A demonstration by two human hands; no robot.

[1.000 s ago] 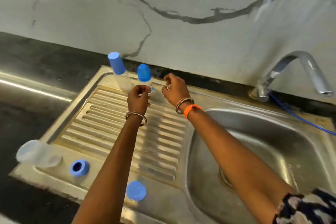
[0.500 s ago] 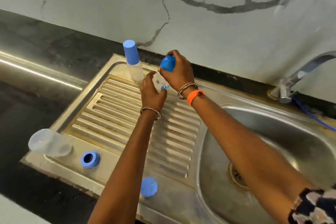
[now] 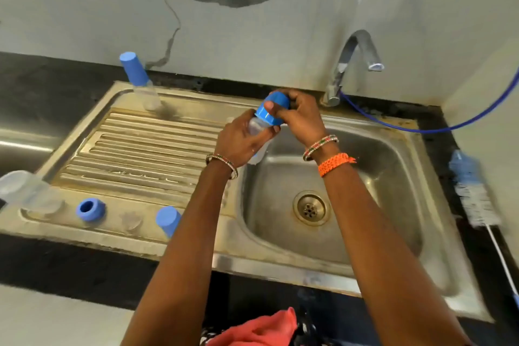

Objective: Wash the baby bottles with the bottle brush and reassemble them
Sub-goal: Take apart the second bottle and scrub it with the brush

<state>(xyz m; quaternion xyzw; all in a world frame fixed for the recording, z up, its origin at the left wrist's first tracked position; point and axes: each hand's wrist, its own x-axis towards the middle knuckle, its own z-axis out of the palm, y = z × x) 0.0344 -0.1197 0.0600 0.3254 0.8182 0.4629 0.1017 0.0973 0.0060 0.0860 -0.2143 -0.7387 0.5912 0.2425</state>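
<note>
Head view: single wide-angle look down at a steel sink unit set in a dark surface [image 3: 42,270].
Left hand [image 3: 241,140]: wrapped round the clear body of a baby bottle [image 3: 257,128], held tilted above the edge between drainboard and basin.
Right hand [image 3: 299,115]: fingers curled over the blue cap [image 3: 271,111] on that same bottle, thumb across its ring.
Second bottle [image 3: 140,84]: upright at the far left corner of the drainboard [image 3: 134,154], blue cover on top.
Open bottle body [image 3: 26,189]: clear, lying on its side at the near left corner of the sink rim.
Blue collar ring [image 3: 90,209]: on the front rim, just right of the open body, hole facing up.
Blue cover [image 3: 168,219]: on the front rim, beside the left forearm.
Bottle brush [image 3: 474,199]: lying on the dark surface right of the basin [image 3: 393,177], white bristles, thin white handle running toward the viewer.
Tap [image 3: 356,59]: at the back of the basin, thin blue hose [image 3: 421,128] trailing off to the right.
Drain [image 3: 310,207]: at the basin floor.
</note>
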